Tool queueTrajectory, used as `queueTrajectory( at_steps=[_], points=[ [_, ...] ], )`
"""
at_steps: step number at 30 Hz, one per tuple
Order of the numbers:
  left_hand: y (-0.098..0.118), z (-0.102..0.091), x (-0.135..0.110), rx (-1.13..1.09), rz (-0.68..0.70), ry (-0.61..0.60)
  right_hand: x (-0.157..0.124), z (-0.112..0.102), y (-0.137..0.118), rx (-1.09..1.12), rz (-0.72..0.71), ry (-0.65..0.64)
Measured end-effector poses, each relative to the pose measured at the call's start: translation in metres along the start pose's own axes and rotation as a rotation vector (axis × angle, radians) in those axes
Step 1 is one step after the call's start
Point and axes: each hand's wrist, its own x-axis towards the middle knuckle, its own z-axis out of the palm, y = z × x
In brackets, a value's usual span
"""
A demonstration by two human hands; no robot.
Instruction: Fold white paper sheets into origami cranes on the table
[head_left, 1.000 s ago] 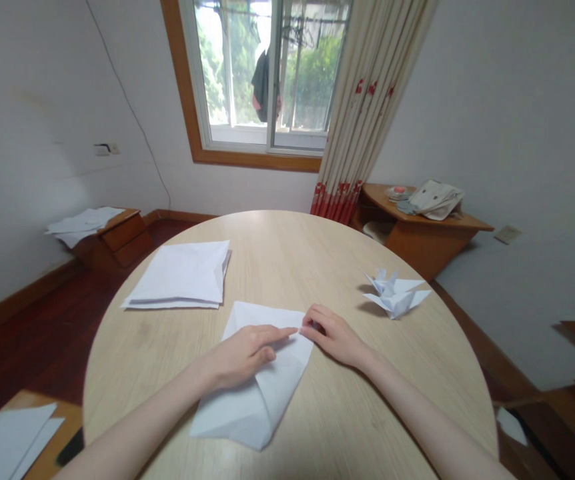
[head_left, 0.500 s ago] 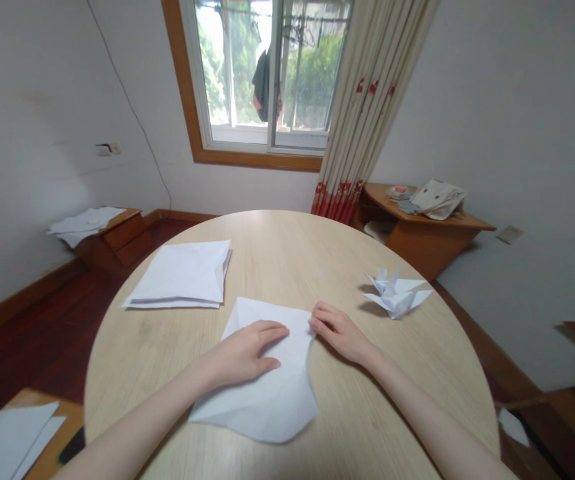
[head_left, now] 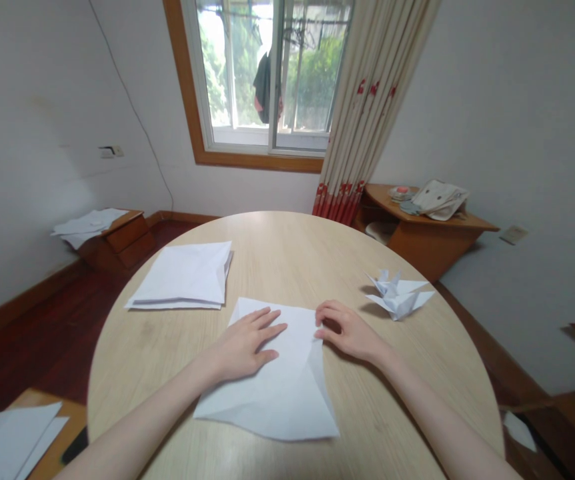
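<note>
A white sheet of paper (head_left: 287, 387) lies nearly flat on the round wooden table (head_left: 292, 260), with creases across it. My left hand (head_left: 245, 343) rests flat on the sheet's left half, fingers stretched out and pressing it down. My right hand (head_left: 347, 330) sits at the sheet's right corner, fingers curled and pinching the paper's edge. A folded white paper crane (head_left: 398, 295) stands on the table to the right of my right hand, apart from it.
A stack of white paper sheets (head_left: 182, 277) lies at the table's left back. A low wooden cabinet (head_left: 117, 237) with papers stands left on the floor. A corner desk (head_left: 427, 227) holds a bag. More paper (head_left: 7, 440) lies at bottom left.
The folded-over flap has been opened out, so the sheet now lies nearly flat. My left hand's fingers have spread flat, and my right hand has shifted slightly right with the corner.
</note>
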Motion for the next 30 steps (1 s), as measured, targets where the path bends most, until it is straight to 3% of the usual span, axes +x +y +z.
queueTrajectory(
  at_steps=[12, 19, 25, 30],
  points=[
    [-0.002, 0.007, 0.007, 0.141, -0.150, 0.106, -0.002, 0.000, 0.003, -0.050, 0.158, -0.010],
    [-0.007, 0.011, 0.011, 0.140, -0.165, 0.129, -0.004, 0.005, 0.012, -0.106, 0.144, 0.003],
    [-0.024, 0.009, 0.009, 0.140, -0.125, 0.123, -0.002, 0.009, 0.023, -0.125, 0.132, 0.020],
    [-0.042, 0.013, 0.009, 0.070, -0.117, 0.190, 0.000, 0.010, 0.036, -0.101, 0.155, 0.083]
  ],
)
